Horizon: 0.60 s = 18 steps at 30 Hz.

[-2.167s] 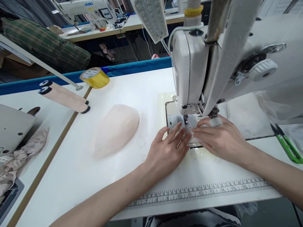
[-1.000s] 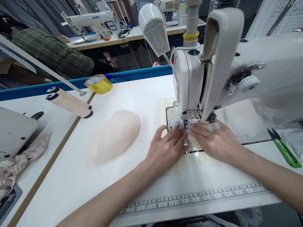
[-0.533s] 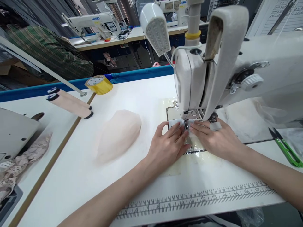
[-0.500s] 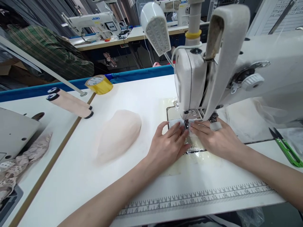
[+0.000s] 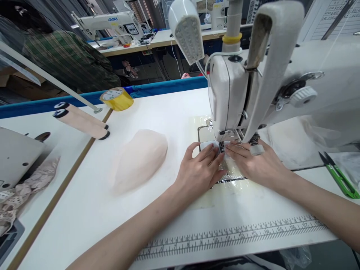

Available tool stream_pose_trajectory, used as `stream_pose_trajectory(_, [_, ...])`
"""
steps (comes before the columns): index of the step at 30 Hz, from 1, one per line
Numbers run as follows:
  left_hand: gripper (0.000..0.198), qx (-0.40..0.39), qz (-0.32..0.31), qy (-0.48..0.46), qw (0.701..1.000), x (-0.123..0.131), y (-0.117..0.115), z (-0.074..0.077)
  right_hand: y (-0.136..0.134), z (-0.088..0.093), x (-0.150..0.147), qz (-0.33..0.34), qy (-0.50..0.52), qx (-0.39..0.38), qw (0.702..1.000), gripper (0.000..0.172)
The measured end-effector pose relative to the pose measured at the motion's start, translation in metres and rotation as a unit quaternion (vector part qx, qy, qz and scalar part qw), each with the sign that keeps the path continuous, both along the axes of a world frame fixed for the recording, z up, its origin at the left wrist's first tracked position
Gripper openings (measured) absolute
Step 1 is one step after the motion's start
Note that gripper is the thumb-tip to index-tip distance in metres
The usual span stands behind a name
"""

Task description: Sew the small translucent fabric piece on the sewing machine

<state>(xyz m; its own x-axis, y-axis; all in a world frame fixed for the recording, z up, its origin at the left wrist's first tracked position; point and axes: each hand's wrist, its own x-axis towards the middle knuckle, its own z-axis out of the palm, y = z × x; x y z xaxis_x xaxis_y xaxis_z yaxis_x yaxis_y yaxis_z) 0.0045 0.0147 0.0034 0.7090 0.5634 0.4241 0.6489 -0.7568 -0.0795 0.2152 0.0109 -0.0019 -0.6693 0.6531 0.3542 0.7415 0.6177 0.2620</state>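
At the sewing machine, both my hands lie at the needle area, either side of the presser foot. The fingertips of my left hand rest on a small white piece of fabric left of the foot. That hand's fingers are slightly bent and apart, with the thumb out to the right. My right hand reaches in from the right, fingers stretched flat on the fabric beside the foot. Much of the fabric is hidden under the hands and machine. Left of my hands lies a pale beige, cup-shaped piece.
Green thread snips lie at the right, near sheer pale fabric. Two thread spools and a yellow tape roll are at the back left. A printed ruler runs along the front edge. A person in plaid is beyond.
My hands stay in almost the same place at the presser foot. The view has shifted slightly, and more of the person in plaid shows at the back left.
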Motion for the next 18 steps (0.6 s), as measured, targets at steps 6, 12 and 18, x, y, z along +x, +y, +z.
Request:
stream_pose_trajectory(6, [0.03, 0.02, 0.0, -0.001, 1.0, 0.0, 0.0, -0.001, 0.0, 0.006, 0.0, 0.016, 0.027, -0.002, 1.0, 0.041])
stream_pose_trajectory(12, [0.028, 0.066, -0.003, 0.003, 0.998, 0.002, -0.001, -0.002, 0.011, 0.009, 0.004, 0.021, 0.136, -0.043, 0.99, 0.034])
stream_pose_trajectory(18, [0.014, 0.131, 0.063, -0.003, 0.989, -0.003, -0.006, 0.008, 0.014, 0.008, 0.009, -0.017, 0.055, 0.006, 0.998, 0.029])
